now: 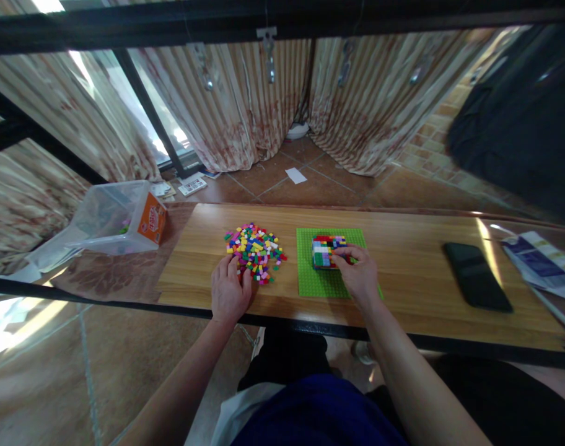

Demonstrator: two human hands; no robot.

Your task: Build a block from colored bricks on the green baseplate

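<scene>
A square green baseplate point(308, 282) lies on the wooden table, carrying a small block-shaped build of multicoloured toy bricks point(323, 253). My right hand point(360, 272) reaches over the right side of this build, thumb and forefinger pinched at its top. Small coloured bricks show beneath those fingers; which one is gripped is partly hidden. To the left, a loose pile of small toy bricks point(257, 244) is spread on the table. My left hand point(230, 288) rests at the pile's near left edge, fingers apart and slightly bent, touching bricks there. Its fingertips partly cover a few of them.
A black phone point(477, 277) lies on the table's right part, with a printed packet point(545, 263) beyond it. Left of the wooden board point(194, 248) stands a clear plastic box point(115, 217) with an orange label. A dark bar point(282, 18) crosses overhead. Someone's dark-clothed leg point(496, 396) is at lower right.
</scene>
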